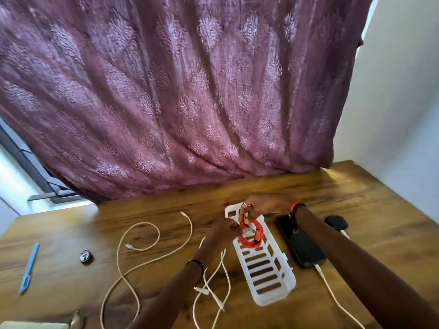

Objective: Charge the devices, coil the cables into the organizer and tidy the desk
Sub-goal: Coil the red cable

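Curtain: a purple patterned fabric curtain (166, 91) hangs behind the organizer and fills the upper view.
Desk: the brown wood-grain desk (344, 200) bears the organizer and everything else.
Organizer: a white slotted plastic organizer tray (273, 281) lies flat, its long side running away from the person.
Phone: a black slab phone (301, 245) lies just right of the organizer and parallel to it, with a white charging cable (332, 293) plugged into its near end.
Loose cables: a long cream cable (147, 260) sprawls in loops well left of the organizer. A shorter white cable (225, 274) curls just beside its left wall.
Right hand: the right hand (268, 205) hovers over the organizer's far end, its fingertips (245, 213) pinching the top of the coil.
Left hand: the left hand (223, 231) is at the organizer's left wall, fingers curled onto the coil's left edge.
Coil: the red-orange coiled cable (251, 236) is wound in a tight oval of several turns. It sits in the organizer's far half, between the two hands.
Blue tool: a light-blue slim plastic tool (29, 267) lies far left of the organizer.
Black item: a small black rounded object (336, 222) lies right of the organizer, beyond the phone.
Round item: a small round metal object (86, 256) lies left of the organizer, near the blue tool.
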